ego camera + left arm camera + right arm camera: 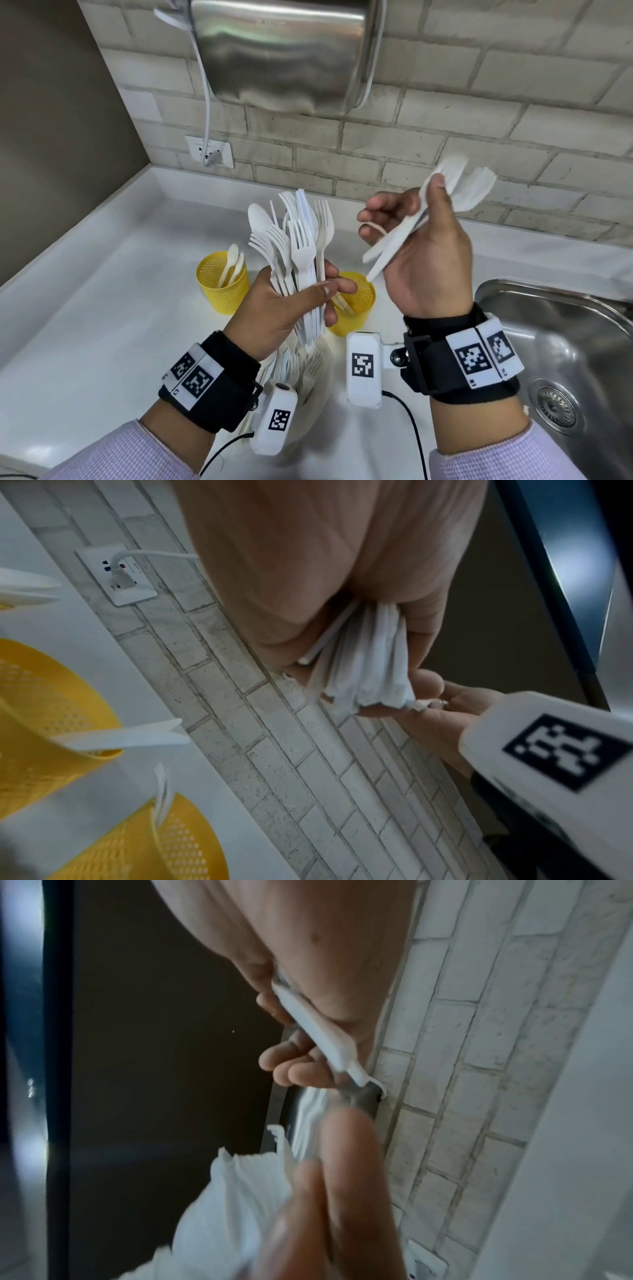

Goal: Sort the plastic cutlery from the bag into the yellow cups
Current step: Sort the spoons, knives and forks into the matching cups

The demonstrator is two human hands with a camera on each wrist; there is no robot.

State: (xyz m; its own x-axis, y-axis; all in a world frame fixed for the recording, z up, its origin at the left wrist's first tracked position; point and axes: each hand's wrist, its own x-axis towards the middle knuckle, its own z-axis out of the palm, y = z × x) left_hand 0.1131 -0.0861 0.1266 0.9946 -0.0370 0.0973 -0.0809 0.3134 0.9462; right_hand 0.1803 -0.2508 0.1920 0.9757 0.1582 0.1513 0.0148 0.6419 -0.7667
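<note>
Cutlery (298,253) between left fingers (329,287)

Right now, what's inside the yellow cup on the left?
The left yellow cup holds white plastic spoons, bowls up and leaning on the rim. Two show clearly; the mesh wall hides their handle ends, and possibly more.

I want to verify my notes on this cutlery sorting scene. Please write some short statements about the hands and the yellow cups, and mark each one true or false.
1. The left hand grips a bundle of white forks. True.
2. The right hand is empty. False: it holds several white plastic pieces.
3. The left yellow cup holds spoons. True.
4. A sink lies left of the cups. False: it is on the right.
</note>
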